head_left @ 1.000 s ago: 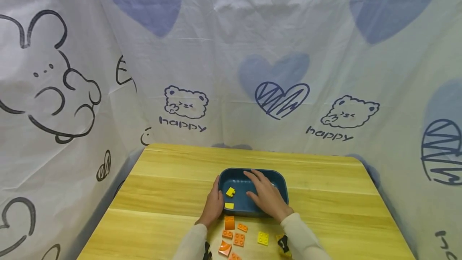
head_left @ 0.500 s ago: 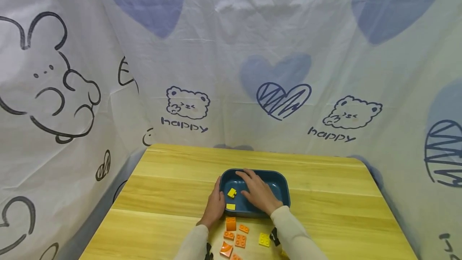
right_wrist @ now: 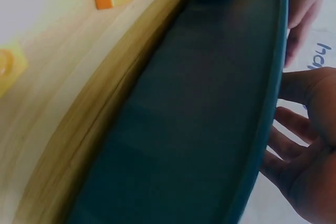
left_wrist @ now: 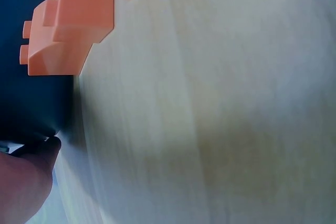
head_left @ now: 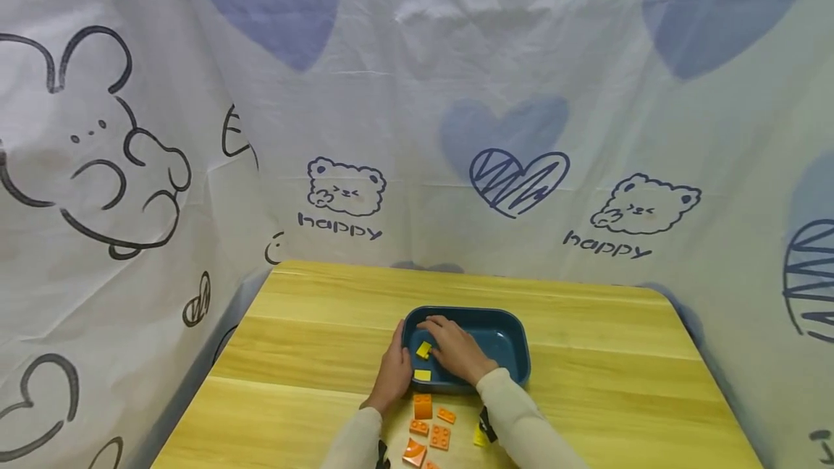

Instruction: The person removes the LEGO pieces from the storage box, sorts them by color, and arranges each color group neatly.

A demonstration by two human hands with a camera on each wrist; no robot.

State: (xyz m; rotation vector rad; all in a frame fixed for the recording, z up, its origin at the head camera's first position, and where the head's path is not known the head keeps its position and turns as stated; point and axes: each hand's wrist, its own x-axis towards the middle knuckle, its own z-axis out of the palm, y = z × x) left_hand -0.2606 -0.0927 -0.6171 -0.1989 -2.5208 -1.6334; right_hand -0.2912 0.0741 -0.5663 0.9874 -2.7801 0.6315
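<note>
A dark blue rectangular box (head_left: 495, 328) stands on the table. My left hand (head_left: 393, 371) holds its left wall, with the fingers along the outside and the thumb at the rim. Inside the box, towards the left, lie a yellow toy brick (head_left: 424, 350) and a flat yellow brick (head_left: 422, 375). Over the box reaches my right hand (head_left: 456, 347), fingers spread and slightly bent, the thumb tip right at the upper yellow brick. In the right wrist view, the box wall (right_wrist: 194, 103) hides both yellow bricks.
On the near side of the box lie several orange toy bricks (head_left: 439, 437), including a curved one (head_left: 414, 453). A yellow brick (head_left: 480, 436) is partly covered by the right sleeve (head_left: 524, 418). Printed cloth (head_left: 417, 114) hangs behind the wooden table (head_left: 313, 353).
My right hand has moved left inside the box, from its middle to the upper yellow brick. The left hand keeps its place on the box. The head view has shifted slightly.
</note>
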